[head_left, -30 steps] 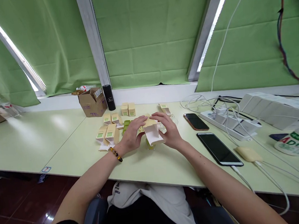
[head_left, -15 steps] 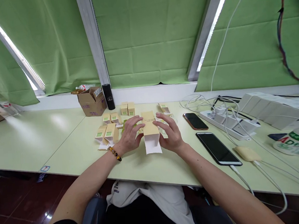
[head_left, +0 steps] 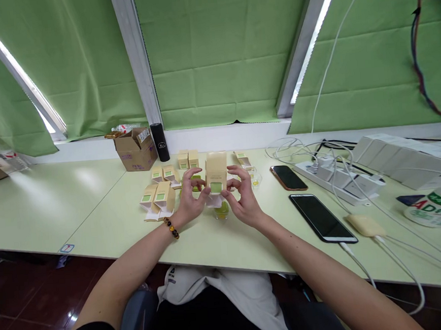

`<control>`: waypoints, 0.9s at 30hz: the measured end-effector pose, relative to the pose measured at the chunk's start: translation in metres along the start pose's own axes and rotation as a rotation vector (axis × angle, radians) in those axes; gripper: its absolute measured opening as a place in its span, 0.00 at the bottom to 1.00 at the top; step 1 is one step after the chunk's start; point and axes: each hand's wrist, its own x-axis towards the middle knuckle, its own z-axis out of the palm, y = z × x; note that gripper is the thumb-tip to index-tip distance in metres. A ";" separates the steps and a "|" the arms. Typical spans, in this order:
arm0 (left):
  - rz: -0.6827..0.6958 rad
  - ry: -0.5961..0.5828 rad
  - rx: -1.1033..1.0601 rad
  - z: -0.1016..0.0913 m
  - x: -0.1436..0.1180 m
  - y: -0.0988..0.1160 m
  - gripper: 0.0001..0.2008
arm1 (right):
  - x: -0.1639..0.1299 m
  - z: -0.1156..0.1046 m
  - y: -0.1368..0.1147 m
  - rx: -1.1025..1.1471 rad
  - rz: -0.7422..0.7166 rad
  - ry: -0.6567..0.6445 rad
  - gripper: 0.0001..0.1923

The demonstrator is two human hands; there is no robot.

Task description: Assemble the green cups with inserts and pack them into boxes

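Above the desk point(head_left: 93, 195), left hand point(head_left: 190, 204) and right hand point(head_left: 242, 203) pinch an upright carton point(head_left: 216, 174) by its lower corners, keeping its bottom flaps free over the small jar point(head_left: 221, 210).

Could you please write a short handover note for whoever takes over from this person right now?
Left hand and right hand together hold one small tan carton upright above the table, its white bottom flaps open.
A small green jar sits on the table just beneath it.
Done, by the look of it: two closed cartons stand at the back.
Left: the open cartons lying left of the hands, and the held one.
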 end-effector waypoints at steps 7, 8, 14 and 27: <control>0.025 -0.018 0.058 0.001 0.001 0.005 0.17 | -0.001 0.001 0.000 -0.050 0.005 -0.039 0.13; 0.015 -0.027 0.073 0.001 0.001 0.005 0.17 | -0.001 0.001 0.000 -0.051 0.012 -0.038 0.13; -0.036 -0.023 0.067 -0.002 0.003 0.004 0.19 | 0.000 -0.003 -0.003 0.018 0.075 -0.099 0.18; -0.035 -0.169 -0.105 -0.008 0.002 0.005 0.26 | 0.002 -0.008 0.002 0.318 0.214 -0.128 0.26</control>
